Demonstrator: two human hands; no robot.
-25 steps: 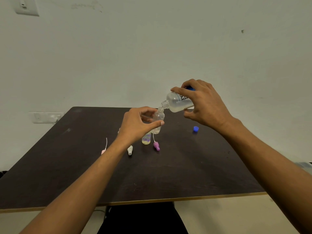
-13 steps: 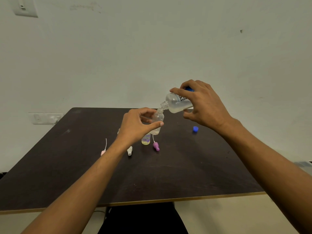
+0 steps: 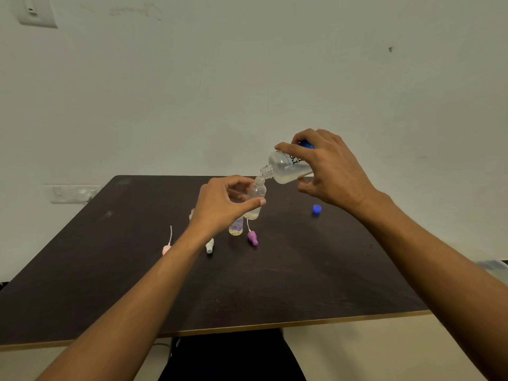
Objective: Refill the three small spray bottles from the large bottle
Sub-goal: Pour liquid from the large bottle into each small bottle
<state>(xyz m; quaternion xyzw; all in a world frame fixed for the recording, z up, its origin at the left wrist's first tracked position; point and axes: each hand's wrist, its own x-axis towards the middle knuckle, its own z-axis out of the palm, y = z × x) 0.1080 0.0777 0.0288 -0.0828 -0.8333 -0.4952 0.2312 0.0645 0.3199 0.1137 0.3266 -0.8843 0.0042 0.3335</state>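
My right hand (image 3: 330, 169) grips the large clear bottle (image 3: 286, 169), tilted with its open neck down to the left, right over the mouth of a small clear spray bottle (image 3: 257, 192). My left hand (image 3: 222, 207) holds that small bottle upright above the dark table (image 3: 302, 270), pinched between thumb and fingers; a little liquid sits in its bottom. A second small bottle (image 3: 236, 228) with a purple pattern stands on the table just below. A third small bottle (image 3: 192, 213) peeks out behind my left hand, mostly hidden.
Three spray heads lie on the table: a pink one (image 3: 166, 247) at the left, a white one (image 3: 209, 246) under my left wrist, a purple one (image 3: 253, 237). The large bottle's blue cap (image 3: 317, 209) lies to the right. A white wall rises behind the table.
Both hands and both bottles hold almost the same pose; the large bottle stays tilted over the small one's mouth.
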